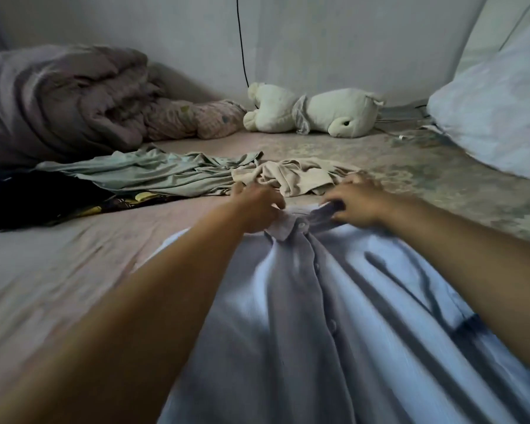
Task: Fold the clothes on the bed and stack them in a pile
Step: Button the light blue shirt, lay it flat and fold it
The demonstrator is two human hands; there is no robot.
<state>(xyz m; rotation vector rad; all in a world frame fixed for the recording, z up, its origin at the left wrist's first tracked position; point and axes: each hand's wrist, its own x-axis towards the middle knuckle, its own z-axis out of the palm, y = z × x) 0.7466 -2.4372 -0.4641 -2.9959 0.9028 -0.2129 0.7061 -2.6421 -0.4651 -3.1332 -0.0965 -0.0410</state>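
A light blue button-up shirt [334,316] lies spread on the bed [74,264] in front of me, collar at the far end. My left hand [257,209] grips the left side of the collar. My right hand [358,203] pinches the right side of the collar. Beyond them lie a crumpled beige garment [300,175], a pale green garment [153,172] and a black patterned garment [43,200] at the left.
A rolled grey-purple quilt [52,99] and a pink patterned pillow [196,117] sit at the back left. A white plush toy [318,113] lies against the wall under a hanging black cable [242,50]. A pale blue pillow [496,105] leans at the right.
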